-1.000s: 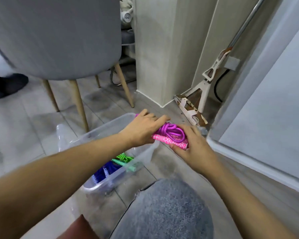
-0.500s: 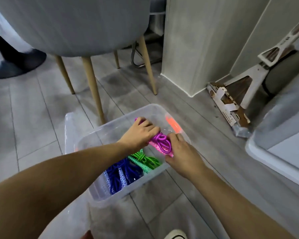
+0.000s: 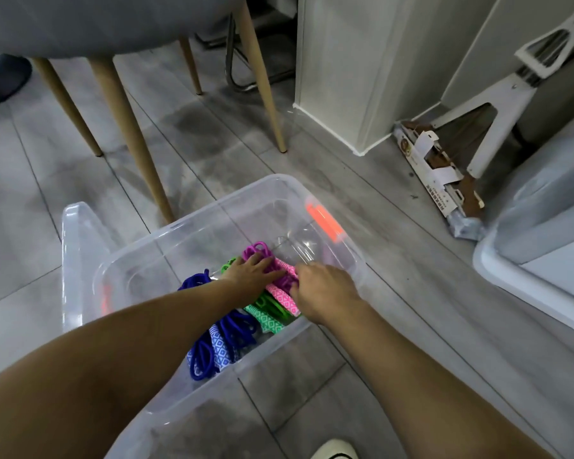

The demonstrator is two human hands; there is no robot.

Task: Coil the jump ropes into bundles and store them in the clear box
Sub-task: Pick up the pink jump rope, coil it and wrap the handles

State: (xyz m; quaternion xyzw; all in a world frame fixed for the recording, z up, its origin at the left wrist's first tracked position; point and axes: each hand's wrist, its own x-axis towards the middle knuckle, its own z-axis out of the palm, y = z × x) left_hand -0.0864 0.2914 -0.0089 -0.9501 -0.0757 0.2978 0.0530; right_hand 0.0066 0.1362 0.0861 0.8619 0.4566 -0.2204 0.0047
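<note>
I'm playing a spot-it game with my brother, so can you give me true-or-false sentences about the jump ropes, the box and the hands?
1. The pink jump rope bundle lies inside the clear plastic box. True.
2. The blue jump rope bundle lies on the floor beside the box. False: it lies inside the box.
3. The left hand and the right hand both touch the pink bundle. True.
4. The green jump rope bundle lies between the blue and pink ones. True.
5. The grey chair has black metal legs. False: it has light wooden legs.
</note>
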